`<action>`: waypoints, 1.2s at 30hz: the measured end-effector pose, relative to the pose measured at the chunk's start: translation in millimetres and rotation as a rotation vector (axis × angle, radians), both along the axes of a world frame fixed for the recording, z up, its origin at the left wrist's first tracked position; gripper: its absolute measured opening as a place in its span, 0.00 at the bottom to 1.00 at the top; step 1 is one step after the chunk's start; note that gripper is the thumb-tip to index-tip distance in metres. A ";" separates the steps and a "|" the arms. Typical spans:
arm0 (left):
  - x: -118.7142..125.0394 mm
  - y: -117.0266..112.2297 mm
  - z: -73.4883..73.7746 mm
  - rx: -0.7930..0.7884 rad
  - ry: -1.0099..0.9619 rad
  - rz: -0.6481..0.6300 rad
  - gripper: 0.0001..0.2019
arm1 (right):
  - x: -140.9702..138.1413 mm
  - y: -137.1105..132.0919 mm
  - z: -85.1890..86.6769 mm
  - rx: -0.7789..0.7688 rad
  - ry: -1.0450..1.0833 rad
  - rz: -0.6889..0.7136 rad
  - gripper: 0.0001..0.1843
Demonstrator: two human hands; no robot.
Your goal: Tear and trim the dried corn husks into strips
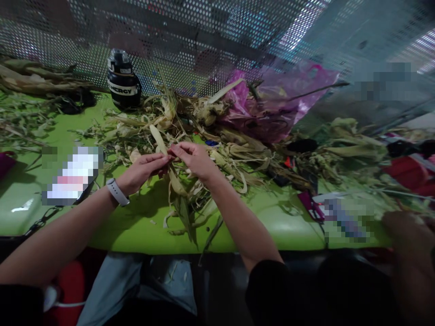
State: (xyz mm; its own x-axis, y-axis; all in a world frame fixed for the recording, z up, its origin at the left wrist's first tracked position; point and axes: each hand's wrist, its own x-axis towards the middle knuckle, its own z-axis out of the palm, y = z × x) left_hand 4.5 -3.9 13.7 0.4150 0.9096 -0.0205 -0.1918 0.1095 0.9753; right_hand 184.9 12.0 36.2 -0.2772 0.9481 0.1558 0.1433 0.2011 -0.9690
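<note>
Both hands meet over the green table [142, 231] around a strip of dried corn husk [158, 138]. My left hand [144, 170], with a pale wristband [118, 192] at the wrist, pinches the husk from the left. From the right, my right hand [195, 158] grips it close to the left fingertips. The pale end of the husk points up and away from me; below the fingers, husk [177, 183] hangs toward the table edge. Exactly what lies between the fingertips is partly hidden. More dried husks [244, 151] lie heaped just beyond and beside my hands.
A black bottle [123, 83] stands at the back left, near a perforated metal screen [176, 50]. Behind the husks sits a pink plastic bag [272, 104]. A blurred-out phone [76, 174] lies at left. Another person's arm [409, 235] rests at the right edge.
</note>
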 end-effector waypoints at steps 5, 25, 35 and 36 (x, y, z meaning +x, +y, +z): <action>-0.1 -3.3 0.8 0.169 0.151 -0.050 0.19 | -5.3 -4.5 -0.4 -0.063 0.031 0.069 0.22; -2.4 1.9 2.5 0.081 -0.026 0.081 0.15 | 2.7 2.5 1.2 0.012 0.049 -0.049 0.17; -1.7 5.6 -3.4 0.326 0.088 0.022 0.16 | -2.0 -2.6 2.2 -0.267 -0.001 0.131 0.10; -1.8 5.6 -3.7 0.346 0.102 0.017 0.15 | -3.1 -2.3 0.5 -0.278 -0.006 0.132 0.09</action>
